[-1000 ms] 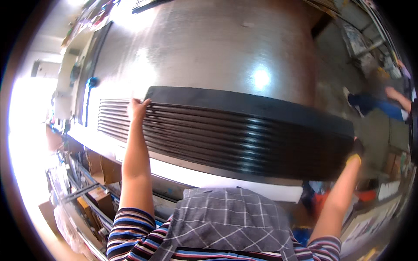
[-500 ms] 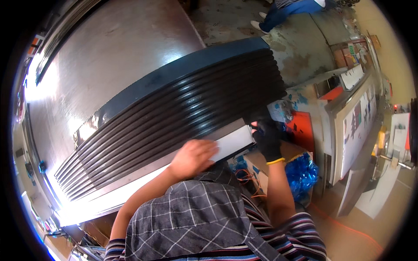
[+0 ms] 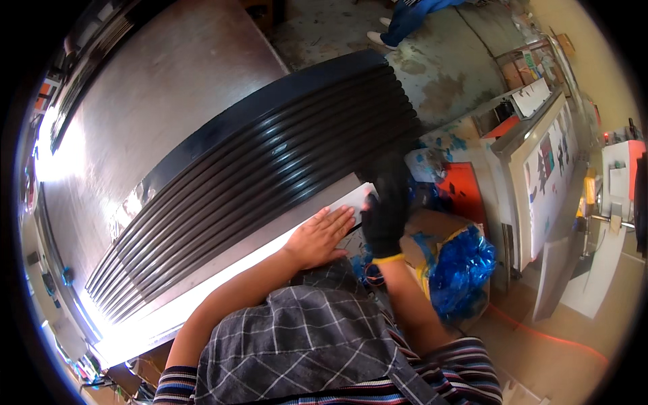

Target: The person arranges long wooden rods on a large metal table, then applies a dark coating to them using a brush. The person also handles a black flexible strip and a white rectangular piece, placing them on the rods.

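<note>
My bare left hand lies flat on a long white strip, its fingers stretched out toward the strip's right end. The strip runs along the near edge of a stack of dark, glossy metal panels with rounded, ridged edges. My right hand wears a black glove with a yellow cuff and bare fingertips. It is at the strip's right end, where a fingertip touches the white edge. Motion blurs the rest of its fingers, so their grip cannot be made out.
The panels lie on a broad metal-topped table. Right of my hands stands a cardboard box with crumpled blue plastic film. An orange-red sheet is behind it, near leaning boards. Farther off, a person's legs show.
My left hand has moved right along the strip and now lies flatter on it. My right hand has turned more upright over the strip's end. The whole view has shifted slightly.
</note>
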A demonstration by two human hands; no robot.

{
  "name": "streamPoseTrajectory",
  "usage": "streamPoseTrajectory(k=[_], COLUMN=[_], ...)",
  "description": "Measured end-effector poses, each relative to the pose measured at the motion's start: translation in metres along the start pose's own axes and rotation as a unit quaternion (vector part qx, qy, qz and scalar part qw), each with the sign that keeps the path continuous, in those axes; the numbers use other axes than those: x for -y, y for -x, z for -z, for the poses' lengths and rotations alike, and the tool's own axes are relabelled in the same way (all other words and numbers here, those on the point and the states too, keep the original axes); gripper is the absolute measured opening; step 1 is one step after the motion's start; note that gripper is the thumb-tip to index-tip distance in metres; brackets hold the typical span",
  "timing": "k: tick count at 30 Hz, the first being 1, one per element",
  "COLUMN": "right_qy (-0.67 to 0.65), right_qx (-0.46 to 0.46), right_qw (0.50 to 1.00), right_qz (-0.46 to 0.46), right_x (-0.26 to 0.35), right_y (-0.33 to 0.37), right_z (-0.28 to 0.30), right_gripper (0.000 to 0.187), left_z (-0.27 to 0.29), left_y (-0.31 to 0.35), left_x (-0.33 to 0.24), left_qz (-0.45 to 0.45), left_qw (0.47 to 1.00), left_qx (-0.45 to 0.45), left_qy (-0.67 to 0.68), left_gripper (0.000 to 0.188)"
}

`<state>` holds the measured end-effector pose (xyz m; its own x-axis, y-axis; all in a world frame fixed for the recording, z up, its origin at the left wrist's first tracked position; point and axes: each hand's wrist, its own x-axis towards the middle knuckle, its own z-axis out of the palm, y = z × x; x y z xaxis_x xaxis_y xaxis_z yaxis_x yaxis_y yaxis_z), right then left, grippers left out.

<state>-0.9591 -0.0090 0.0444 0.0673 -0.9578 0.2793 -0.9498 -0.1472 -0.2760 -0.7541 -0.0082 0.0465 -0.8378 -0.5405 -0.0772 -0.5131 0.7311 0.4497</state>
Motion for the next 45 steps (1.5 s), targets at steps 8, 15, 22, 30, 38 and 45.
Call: streamPoseTrajectory(k=[8,15,22,30,38,45], right_qy=[-0.021,0.019,-0.001,-0.012,-0.119,-0.094], right_qx=[-0.017,-0.032,-0.029,0.014,0.254,0.011], right_qw=[0.996,0.998,0.999,0.999,0.959,0.995], right_qz=[-0.083,-0.040,-0.019,-0.029,0.039,-0.003], right_x=[0.007,-0.004,-0.010,-0.018,0.060,0.038], right_y=[0.009,0.008,-0.017,-0.035,0.064,0.019], right_z=[-0.008,-0.003,0.005,0.005,0.001,0.023], right_gripper=[0.031,0.026,0.022,0.016,0.018,0.031], left_z=[0.000,0.003,0.008,0.000,0.006,-0.004], left_y=[0.000,0.002,0.007,0.011,0.009,0.015], left_x=[0.000,0.000,0.007,0.008,0.004,0.008], left_qz=[-0.014,-0.015,-0.059,-0.056,-0.038,-0.025], left_qw=[0.999,0.999,0.988,0.978,0.985,0.979], left_qx=[-0.017,-0.031,-0.138,-0.201,-0.162,-0.164], left_qy=[-0.032,0.003,0.032,0.011,0.041,0.120], left_gripper=[0.076,0.073,0.057,0.046,0.047,0.049])
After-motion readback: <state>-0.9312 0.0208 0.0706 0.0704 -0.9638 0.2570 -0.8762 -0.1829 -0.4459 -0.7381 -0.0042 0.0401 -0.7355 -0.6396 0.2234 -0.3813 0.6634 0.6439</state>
